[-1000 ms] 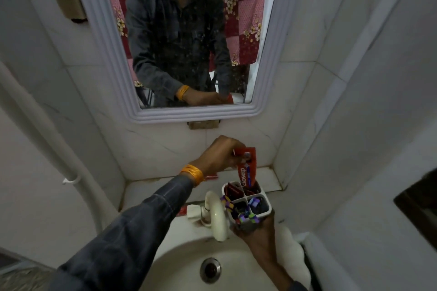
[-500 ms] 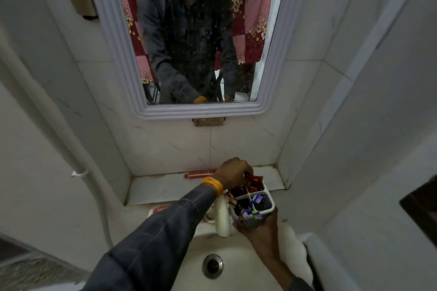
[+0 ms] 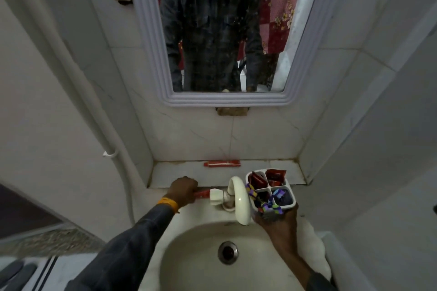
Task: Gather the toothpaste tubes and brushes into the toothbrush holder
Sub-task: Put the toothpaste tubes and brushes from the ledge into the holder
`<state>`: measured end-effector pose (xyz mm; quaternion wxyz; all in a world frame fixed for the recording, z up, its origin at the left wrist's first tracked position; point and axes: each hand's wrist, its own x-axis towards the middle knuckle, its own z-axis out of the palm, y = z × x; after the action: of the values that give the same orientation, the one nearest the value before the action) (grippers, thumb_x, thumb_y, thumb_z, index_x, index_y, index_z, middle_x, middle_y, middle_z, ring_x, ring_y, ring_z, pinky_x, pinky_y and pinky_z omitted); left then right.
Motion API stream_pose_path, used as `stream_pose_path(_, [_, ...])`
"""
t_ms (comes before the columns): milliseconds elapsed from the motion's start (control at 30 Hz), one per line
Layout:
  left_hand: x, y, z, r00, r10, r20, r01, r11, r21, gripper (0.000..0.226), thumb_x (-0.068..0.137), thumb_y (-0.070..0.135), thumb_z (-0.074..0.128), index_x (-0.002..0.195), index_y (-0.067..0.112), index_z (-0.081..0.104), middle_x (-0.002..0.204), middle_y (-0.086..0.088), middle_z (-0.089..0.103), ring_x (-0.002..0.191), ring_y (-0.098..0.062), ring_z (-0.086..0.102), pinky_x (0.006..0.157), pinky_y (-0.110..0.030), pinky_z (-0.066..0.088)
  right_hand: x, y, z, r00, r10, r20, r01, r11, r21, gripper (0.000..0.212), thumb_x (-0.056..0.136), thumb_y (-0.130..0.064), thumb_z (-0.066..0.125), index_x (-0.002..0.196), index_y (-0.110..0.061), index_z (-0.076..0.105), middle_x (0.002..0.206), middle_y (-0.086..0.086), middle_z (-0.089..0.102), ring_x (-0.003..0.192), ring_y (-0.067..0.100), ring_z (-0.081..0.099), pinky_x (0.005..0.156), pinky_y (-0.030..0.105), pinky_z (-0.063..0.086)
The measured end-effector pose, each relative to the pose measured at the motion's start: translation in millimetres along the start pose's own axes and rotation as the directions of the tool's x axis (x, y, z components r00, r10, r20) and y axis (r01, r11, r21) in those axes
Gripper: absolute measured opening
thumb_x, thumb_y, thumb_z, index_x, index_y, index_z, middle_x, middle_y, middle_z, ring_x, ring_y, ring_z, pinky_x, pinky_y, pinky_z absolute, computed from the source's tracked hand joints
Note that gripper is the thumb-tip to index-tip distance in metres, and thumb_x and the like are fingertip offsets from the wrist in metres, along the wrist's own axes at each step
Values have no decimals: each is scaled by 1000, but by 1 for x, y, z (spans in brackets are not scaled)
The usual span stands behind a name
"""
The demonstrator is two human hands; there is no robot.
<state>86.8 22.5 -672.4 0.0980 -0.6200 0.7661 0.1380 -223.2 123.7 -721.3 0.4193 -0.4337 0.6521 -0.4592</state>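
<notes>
The left hand is curled into a closed grip around one end of a red toothpaste tube that lies on the back edge of the washbasin, just left of the white tap handle; the knuckles cover the tube's near end, so only its right part shows between the hand and the handle. An orange band sits at that wrist, above a dark grey sleeve. The right hand holds a white four-compartment toothbrush holder from below, its grip wrapped under the base with the fingers mostly hidden behind it, so the holder is lifted beside the tap's curved white spout and close to touching it. The two rear compartments hold red toothpaste tubes, standing on end; the two front compartments hold items with purple, blue and yellow patterning that look like brush packs, though their exact kind cannot be told. Another red toothpaste tube lies flat on the white ledge behind the basin, against the tiled wall, well apart from both hands. The drain sits in the middle of the bowl below the spout. Above the ledge a white-framed mirror reflects the person's dark shirt and a red and pink flowered cloth behind. A white pipe runs down the left wall, held by a clip.
</notes>
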Motion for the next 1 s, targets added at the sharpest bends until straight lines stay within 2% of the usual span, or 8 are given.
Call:
stream_pose_path(100, [9,7,7,1000,17,8,-18,997,78,33,84,28,69,113,14,66,114,-10,68,104,-28,63,88,-37,50,1,-2,1,999,-43,-15,43,999,-7,94,49,-44,109,126,-36,55,125,3,75,110,11,75,89,29,66])
stream_pose_path(200, [8,9,3,1000,1,7,-1,1000,28,32,78,31,74,105,15,68,106,-10,70,97,-27,65,83,-36,52,4,-1,5,990,-142,-15,142,986,86,98,57,24,97,138,-5,51,122,-12,77,108,-3,76,82,17,63])
stream_pose_path(267, [5,4,-14,997,-37,-63,30,993,-110,27,74,33,75,93,16,67,98,-8,71,90,-26,65,79,-35,53,4,-2,5,979,-201,26,197,973,124,97,57,35,89,140,3,49,129,7,72,109,-2,76,81,16,63])
stream_pose_path(433, [-8,21,-96,979,-17,-202,-116,769,-628,32,60,31,89,75,14,65,76,-3,75,72,-17,72,66,-31,61,14,24,0,984,-180,-1,180,983,19,107,57,15,102,146,-13,51,142,14,69,125,27,73,95,51,66])
stream_pose_path(567, [-16,93,-149,908,210,-362,-402,676,-617,24,74,27,81,89,13,69,80,7,68,72,-2,64,60,-10,51,17,20,1,980,-199,6,198,980,21,106,57,4,106,147,-10,52,141,17,69,125,42,72,94,71,60])
stream_pose_path(800, [6,192,-138,849,454,-270,-526,770,-360,26,70,35,83,81,16,71,80,-4,74,71,-18,65,66,-29,52,2,0,1,993,-116,9,116,993,-16,82,71,-15,102,133,-32,51,123,-1,71,107,18,74,94,44,62])
stream_pose_path(933, [14,211,-111,868,486,-103,-497,841,-212,15,70,28,79,73,15,72,79,-12,75,74,-26,67,74,-33,57,16,17,6,991,-130,-22,125,980,-152,101,63,-70,95,145,-35,47,133,-28,58,122,-10,60,96,8,51])
stream_pose_path(1000, [17,213,-98,876,482,-27,-479,862,-167,17,69,30,79,78,17,75,90,-13,74,84,-31,68,74,-33,56,42,78,11,994,-104,18,105,981,-162,98,64,-80,88,146,-48,44,135,-36,52,127,1,62,97,3,46])
